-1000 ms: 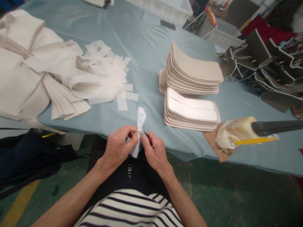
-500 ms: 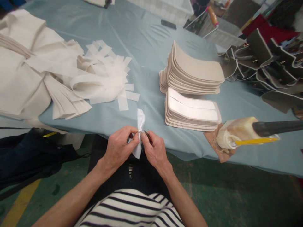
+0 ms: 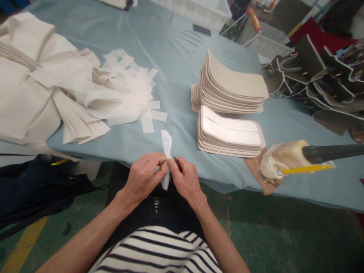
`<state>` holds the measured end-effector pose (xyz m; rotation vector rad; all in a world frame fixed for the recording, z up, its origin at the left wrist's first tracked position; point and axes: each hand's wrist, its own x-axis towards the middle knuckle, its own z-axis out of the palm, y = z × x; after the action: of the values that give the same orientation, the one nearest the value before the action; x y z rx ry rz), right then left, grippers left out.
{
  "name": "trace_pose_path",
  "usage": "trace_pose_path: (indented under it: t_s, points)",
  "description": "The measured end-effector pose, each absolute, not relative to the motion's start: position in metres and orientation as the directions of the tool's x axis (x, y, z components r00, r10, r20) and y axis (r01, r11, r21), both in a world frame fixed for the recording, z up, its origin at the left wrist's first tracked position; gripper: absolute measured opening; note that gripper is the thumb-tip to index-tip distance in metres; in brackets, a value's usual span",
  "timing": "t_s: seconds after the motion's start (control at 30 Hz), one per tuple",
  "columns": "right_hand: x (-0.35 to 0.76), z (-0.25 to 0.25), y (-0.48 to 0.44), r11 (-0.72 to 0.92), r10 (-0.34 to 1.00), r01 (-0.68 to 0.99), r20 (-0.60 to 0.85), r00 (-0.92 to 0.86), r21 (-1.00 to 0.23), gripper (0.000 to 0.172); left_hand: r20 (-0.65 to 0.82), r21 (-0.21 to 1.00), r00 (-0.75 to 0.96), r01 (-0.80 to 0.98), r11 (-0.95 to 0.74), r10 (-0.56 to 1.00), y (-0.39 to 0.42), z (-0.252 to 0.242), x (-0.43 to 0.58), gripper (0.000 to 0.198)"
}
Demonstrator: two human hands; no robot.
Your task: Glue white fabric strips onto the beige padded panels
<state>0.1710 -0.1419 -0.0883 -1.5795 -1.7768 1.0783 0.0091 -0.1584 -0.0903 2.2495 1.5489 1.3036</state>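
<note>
A white strip of thin material (image 3: pixel 167 142), bunched at its middle, is pinched between my hands just off the table's front edge. My left hand (image 3: pixel 146 170) closes thumb and forefinger on the gathered part from the left. From the right, my right hand (image 3: pixel 186 176) pinches the same spot with thumb and finger. A small dark pointed tool (image 3: pixel 176 160) sticks out of the right hand's fingers; its kind is too small to make out. One end of the strip stands up above the fingers and the other hangs below them.
The blue-covered table (image 3: pixel 176 91) bears cream fabric pieces (image 3: pixel 28 87) and loose white strips (image 3: pixel 125 91) at left. Stacked beige panels (image 3: pixel 236 81) and white-faced panels (image 3: pixel 231 129) lie right of centre. A glue-crusted pot (image 3: pixel 280 159) with a dark handle stands right; dark leather pieces (image 3: pixel 307 68) lie beyond.
The strip's upper end has tilted slightly to the left. Both hands keep their pinch in nearly the same place.
</note>
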Motion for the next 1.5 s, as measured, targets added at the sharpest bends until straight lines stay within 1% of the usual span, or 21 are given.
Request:
trace_pose_path:
  t_s: [0.2, 0.3, 0.37, 0.5, 0.57, 0.7, 0.8, 0.9, 1.03, 1.17, 1.27, 1.33, 1.4, 1.5]
  points:
    - [0.172, -0.083, -0.141, 0.042, 0.968, 0.610, -0.119, -0.220, -0.791, 0.042, 0.613, 0.471, 0.181, 0.698, -0.539, 0.769, -0.158, -0.094, 0.005, 0.010]
    - [0.171, -0.082, -0.141, 0.058, 0.965, 0.650, -0.124, -0.231, -0.757, 0.038, 0.598, 0.481, 0.203, 0.684, -0.549, 0.776, -0.157, -0.095, 0.005, 0.009]
    - [0.170, -0.083, -0.140, 0.061, 0.966, 0.671, -0.125, -0.225, -0.739, 0.035, 0.561, 0.529, 0.185, 0.669, -0.522, 0.807, -0.158, -0.096, 0.005, 0.010]
    - [0.167, -0.087, -0.137, 0.067, 0.970, 0.672, -0.109, -0.216, -0.737, 0.034, 0.400, 0.712, 0.079, 0.601, -0.364, 0.913, -0.160, -0.097, 0.006, 0.010]
    - [0.167, -0.090, -0.136, 0.061, 0.967, 0.635, -0.113, -0.230, -0.770, 0.035, 0.315, 0.775, 0.024, 0.571, -0.271, 0.949, -0.160, -0.097, 0.006, 0.010]
    - [0.168, -0.096, -0.135, 0.020, 0.959, 0.492, -0.122, -0.255, -0.870, 0.036, 0.199, 0.848, -0.057, 0.511, -0.142, 0.978, -0.159, -0.093, 0.007, 0.008]
    - [0.170, -0.101, -0.136, -0.014, 0.950, 0.363, -0.126, -0.287, -0.932, 0.035, 0.128, 0.880, -0.082, 0.470, -0.075, 0.988, -0.156, -0.089, 0.009, 0.008]
    - [0.172, -0.107, -0.137, -0.074, 0.933, 0.221, -0.146, -0.330, -0.972, 0.037, 0.089, 0.894, -0.079, 0.445, -0.045, 0.993, -0.154, -0.085, 0.011, 0.008]
    - [0.176, -0.109, -0.137, -0.210, 0.886, 0.015, -0.196, -0.420, -0.978, 0.045, 0.054, 0.912, -0.067, 0.411, -0.022, 0.996, -0.154, -0.081, 0.012, 0.009]
    - [0.177, -0.111, -0.139, -0.372, 0.803, -0.138, -0.243, -0.543, -0.918, 0.053, 0.003, 0.929, -0.078, 0.368, 0.026, 0.997, -0.154, -0.079, 0.014, 0.010]
    - [0.176, -0.115, -0.142, -0.525, 0.724, -0.163, -0.338, -0.601, -0.836, 0.055, -0.044, 0.946, -0.110, 0.314, 0.077, 0.993, -0.153, -0.080, 0.017, 0.011]
    - [0.175, -0.116, -0.143, -0.557, 0.711, -0.143, -0.382, -0.590, -0.818, 0.055, -0.104, 0.962, -0.118, 0.239, 0.130, 0.988, -0.153, -0.081, 0.018, 0.016]
    - [0.176, -0.113, -0.142, -0.514, 0.743, -0.105, -0.381, -0.550, -0.851, 0.055, -0.172, 0.972, -0.096, 0.144, 0.185, 0.980, -0.153, -0.082, 0.017, 0.024]
    - [0.179, -0.105, -0.139, -0.411, 0.792, -0.024, -0.344, -0.505, -0.911, 0.055, -0.256, 0.966, -0.013, 0.020, 0.257, 0.967, -0.154, -0.082, 0.012, 0.032]
